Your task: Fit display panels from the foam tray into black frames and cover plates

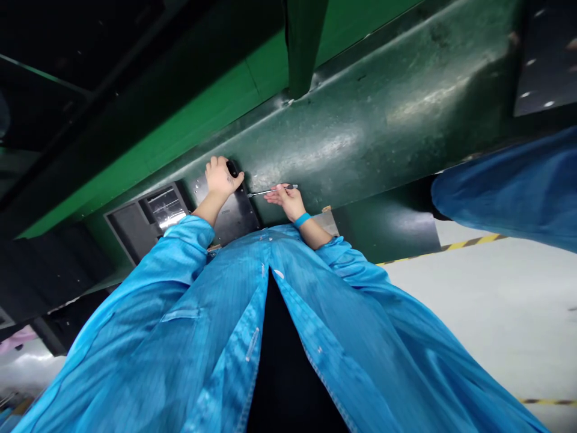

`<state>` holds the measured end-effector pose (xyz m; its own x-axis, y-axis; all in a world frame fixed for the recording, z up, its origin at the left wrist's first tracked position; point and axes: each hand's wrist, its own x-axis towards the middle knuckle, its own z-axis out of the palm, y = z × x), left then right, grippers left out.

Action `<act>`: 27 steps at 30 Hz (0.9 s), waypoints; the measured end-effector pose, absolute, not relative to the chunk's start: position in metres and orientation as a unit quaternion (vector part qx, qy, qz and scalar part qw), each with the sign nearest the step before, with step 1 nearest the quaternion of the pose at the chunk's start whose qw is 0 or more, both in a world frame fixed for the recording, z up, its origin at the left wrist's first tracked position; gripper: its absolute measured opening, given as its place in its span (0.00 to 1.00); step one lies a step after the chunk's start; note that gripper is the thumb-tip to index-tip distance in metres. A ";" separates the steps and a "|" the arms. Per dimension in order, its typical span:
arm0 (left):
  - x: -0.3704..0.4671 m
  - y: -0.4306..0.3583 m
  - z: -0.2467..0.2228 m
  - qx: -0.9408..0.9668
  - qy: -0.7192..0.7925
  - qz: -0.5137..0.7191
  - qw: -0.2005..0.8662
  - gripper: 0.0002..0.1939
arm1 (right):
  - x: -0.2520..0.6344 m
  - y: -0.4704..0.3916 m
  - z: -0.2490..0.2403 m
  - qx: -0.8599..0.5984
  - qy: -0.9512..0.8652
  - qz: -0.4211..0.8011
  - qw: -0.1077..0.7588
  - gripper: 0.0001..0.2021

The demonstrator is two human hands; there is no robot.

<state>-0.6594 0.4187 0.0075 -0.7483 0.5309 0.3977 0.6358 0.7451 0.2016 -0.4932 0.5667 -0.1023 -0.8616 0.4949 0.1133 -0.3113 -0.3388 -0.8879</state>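
My left hand (220, 175) curls at the upper end of a flat dark panel (232, 210) on the green bench. Its thumb and fingers close around a small black piece (232, 168), partly hidden beneath the hand. In my right hand (288, 199) lies a slim tool with a thin metal shaft (265, 192) and a darker end. That palm faces partly upward, with the fingers bent against the tool. The shaft points left, and its tip is close to the panel's right edge. The tool's exact kind is too small to tell.
A dark tray with compartments (135, 227) sits left of the panel, clear plastic inside. A green post (304, 48) rises behind the bench (374, 144). On the right are another person's blue sleeve (509, 186) and a dark perforated piece (547, 66). Yellow-black tape (478, 240) marks the floor.
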 end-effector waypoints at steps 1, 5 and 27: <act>-0.660 0.419 0.007 -0.318 -0.920 -0.165 0.159 0.30 | -0.495 0.565 -0.103 -0.084 -0.521 0.812 0.250 0.30; -0.659 0.424 0.007 -0.315 -0.924 -0.159 0.145 0.30 | -0.497 0.558 -0.099 -0.073 -0.577 0.760 0.289 0.33; -0.599 0.314 -0.036 -0.195 -0.927 -0.290 0.133 0.18 | -0.384 0.544 0.006 -0.172 -0.896 0.261 0.315 0.15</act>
<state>-0.5985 0.3143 -0.0361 -0.8885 0.2857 0.3592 0.4394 0.7554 0.4860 -0.3836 0.5444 0.0059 -0.7428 0.4730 0.4738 0.1444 0.8042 -0.5765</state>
